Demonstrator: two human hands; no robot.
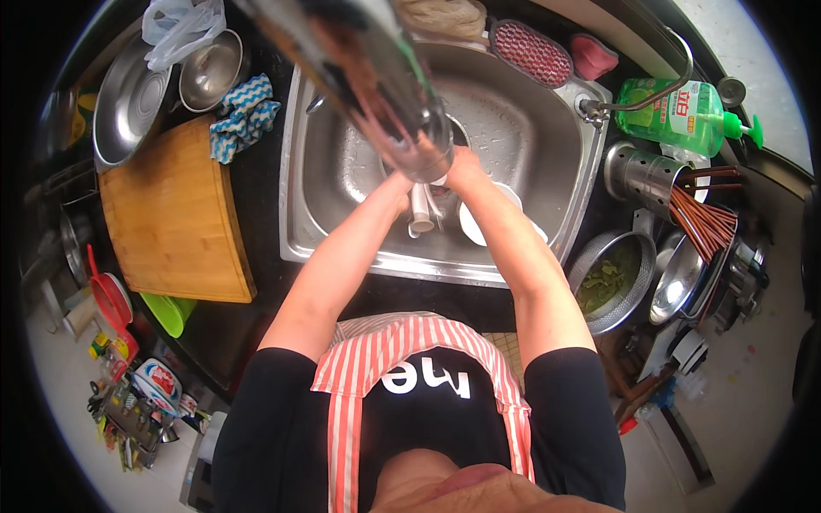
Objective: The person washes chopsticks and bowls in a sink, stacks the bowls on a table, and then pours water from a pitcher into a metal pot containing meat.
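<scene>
A large shiny metal faucet (410, 122) hangs close to the camera and covers much of both hands. My left hand (401, 187) reaches down into the stainless steel sink (545, 154) at the faucet's left; its fingers are hidden. At the right of the spout is my right hand (464, 165), only its back and wrist showing. Behind the spout, the rim of a round metal vessel (459, 128) shows beside my hands. Pale utensil handles (421, 218) stick out between my wrists. A white bowl (473, 224) lies under my right forearm. What my fingers hold cannot be seen.
Left of the sink are a wooden cutting board (173, 218), a blue-striped cloth (244, 115) and metal bowls (211, 70). On the right stand a green detergent bottle (673, 115), a chopstick holder (641, 179) and a strainer with green leaves (603, 285). A scrubbing sponge (531, 52) rests behind the sink.
</scene>
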